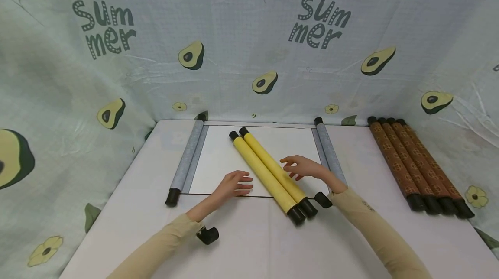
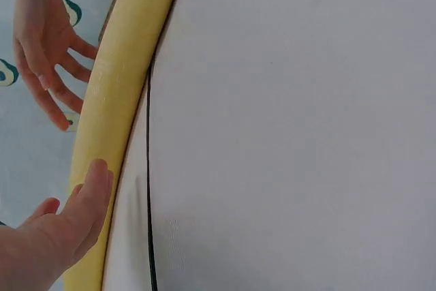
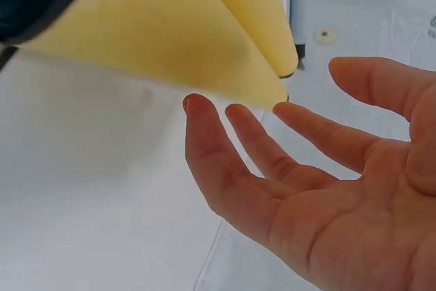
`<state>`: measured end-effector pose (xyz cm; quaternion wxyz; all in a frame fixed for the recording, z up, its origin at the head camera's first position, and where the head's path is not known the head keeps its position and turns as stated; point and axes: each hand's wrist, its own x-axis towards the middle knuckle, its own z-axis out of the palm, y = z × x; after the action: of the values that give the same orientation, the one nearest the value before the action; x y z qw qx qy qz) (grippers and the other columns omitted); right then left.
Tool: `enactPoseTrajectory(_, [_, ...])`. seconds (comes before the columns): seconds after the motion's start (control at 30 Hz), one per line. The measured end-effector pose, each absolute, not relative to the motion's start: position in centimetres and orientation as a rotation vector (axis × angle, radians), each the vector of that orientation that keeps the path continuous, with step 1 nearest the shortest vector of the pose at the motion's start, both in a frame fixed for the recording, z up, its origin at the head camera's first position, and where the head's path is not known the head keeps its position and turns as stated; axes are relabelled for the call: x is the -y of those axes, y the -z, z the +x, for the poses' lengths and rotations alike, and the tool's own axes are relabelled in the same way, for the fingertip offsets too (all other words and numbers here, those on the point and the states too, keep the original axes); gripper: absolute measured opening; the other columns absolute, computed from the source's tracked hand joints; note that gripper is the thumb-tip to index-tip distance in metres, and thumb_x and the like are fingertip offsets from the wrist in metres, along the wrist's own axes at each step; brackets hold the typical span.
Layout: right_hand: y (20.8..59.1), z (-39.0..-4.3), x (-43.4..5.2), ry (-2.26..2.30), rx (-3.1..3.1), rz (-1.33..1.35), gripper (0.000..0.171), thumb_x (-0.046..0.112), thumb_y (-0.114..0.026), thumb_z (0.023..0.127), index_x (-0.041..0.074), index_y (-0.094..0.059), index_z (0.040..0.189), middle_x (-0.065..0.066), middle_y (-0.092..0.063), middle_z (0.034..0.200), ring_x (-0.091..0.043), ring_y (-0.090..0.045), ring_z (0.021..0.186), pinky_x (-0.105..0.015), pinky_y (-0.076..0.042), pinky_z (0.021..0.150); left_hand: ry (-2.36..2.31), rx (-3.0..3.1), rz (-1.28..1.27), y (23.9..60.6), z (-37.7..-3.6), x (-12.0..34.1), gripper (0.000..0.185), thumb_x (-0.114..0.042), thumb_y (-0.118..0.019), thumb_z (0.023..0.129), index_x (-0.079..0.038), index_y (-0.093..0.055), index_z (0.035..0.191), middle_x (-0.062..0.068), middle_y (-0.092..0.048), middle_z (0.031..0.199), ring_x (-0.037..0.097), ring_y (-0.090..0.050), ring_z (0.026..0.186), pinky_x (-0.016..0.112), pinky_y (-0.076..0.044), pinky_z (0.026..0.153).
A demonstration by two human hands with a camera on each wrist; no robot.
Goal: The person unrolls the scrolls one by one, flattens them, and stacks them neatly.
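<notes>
Yellow rolls (image 1: 263, 174), two, side by side on the bench (image 1: 234, 244), across a white sheet (image 1: 212, 162) and running past its near edge. Long axes slant together from far left to near right, black caps at both ends. Pair lies between the two grips; this relation seems the one that counts. Left grip (image 1: 233, 185) is left of the pair, just beside the left roll, fingers spread, holding nothing. Right grip (image 1: 304, 167) reaches in from the right, fingers spread and slightly bent, likewise holding nothing; it looks the nearer, its fingertips overlapping the right roll in the head view. Contact cannot be told for either.

Grey rolls (image 1: 189, 155) lie along the sheet's left and right sides. Four brown rolls (image 1: 393, 160) lie in a row farther right, well apart.

Writing: "summer" (image 1: 105, 27) printed twice on the avocado cloth (image 1: 234, 23) at the far side. Right sleeve (image 1: 366, 227) bears a small dark mark, too small to read. No label readable on any roll.
</notes>
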<state>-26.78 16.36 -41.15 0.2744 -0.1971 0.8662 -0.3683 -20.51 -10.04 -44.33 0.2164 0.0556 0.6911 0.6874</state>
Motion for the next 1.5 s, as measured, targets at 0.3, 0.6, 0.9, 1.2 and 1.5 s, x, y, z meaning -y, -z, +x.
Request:
enactPoseTrajectory(0.3, [41.2,-29.2,-15.5,1.057,-2.278,-0.456,0.046,0.021,-0.041,0.094,-0.001,-0.035,0.134,-0.026,-0.041,0.132,-0.029,-0.058,0.099,-0.035,-0.051,0.077,-2.160,-1.589,-0.109,44.8,-21.5,8.3,0.049,-0.023,-0.026,0.097,0.011,-0.026,0.132,0.032,-0.032,0.135,0.044,-0.041,0.119,0.043,-0.039,0.096])
enactPoseTrajectory(0.6, [42.3,-30.6,-14.6,1.142,-2.153,-0.343,0.046,0.021,-0.038,0.095,0.002,-0.033,0.137,-0.024,-0.039,0.134,-0.028,-0.056,0.103,-0.036,-0.049,0.083,-2.303,-1.359,-0.276,45.4,-22.3,7.2,0.054,-0.027,-0.025,0.096,0.007,-0.015,0.136,0.032,-0.026,0.137,0.048,-0.033,0.123,0.050,-0.031,0.101])
enactPoseTrajectory(0.9, [43.4,-30.7,-13.9,1.115,-2.133,-0.245,0.048,0.026,-0.038,0.095,0.003,-0.033,0.136,-0.020,-0.036,0.138,-0.037,-0.043,0.120,-0.042,-0.048,0.083,-2.280,-1.371,-0.337,44.7,-22.7,6.1,0.059,-0.029,-0.029,0.095,0.006,-0.007,0.138,0.032,-0.023,0.137,0.048,-0.033,0.123,0.051,-0.032,0.100])
enactPoseTrajectory(1.2, [43.4,-30.2,-13.2,1.066,-2.203,-0.235,0.051,0.027,-0.041,0.094,0.002,-0.032,0.137,-0.020,-0.034,0.139,-0.039,-0.045,0.117,-0.044,-0.048,0.084,-2.215,-1.460,-0.294,44.6,-23.2,5.8,0.060,-0.028,-0.028,0.096,0.007,-0.006,0.138,0.034,-0.020,0.135,0.049,-0.032,0.122,0.051,-0.031,0.101])
enactPoseTrajectory(1.5, [43.4,-29.2,-12.7,1.135,-2.201,-0.285,0.055,0.022,-0.051,0.089,0.000,-0.032,0.136,-0.022,-0.043,0.129,-0.016,-0.053,0.072,-0.030,-0.050,0.064,-2.173,-1.537,-0.210,44.9,-23.5,5.9,0.049,-0.026,-0.027,0.096,0.007,-0.021,0.133,0.024,-0.036,0.118,0.038,-0.049,0.106,0.045,-0.045,0.086])
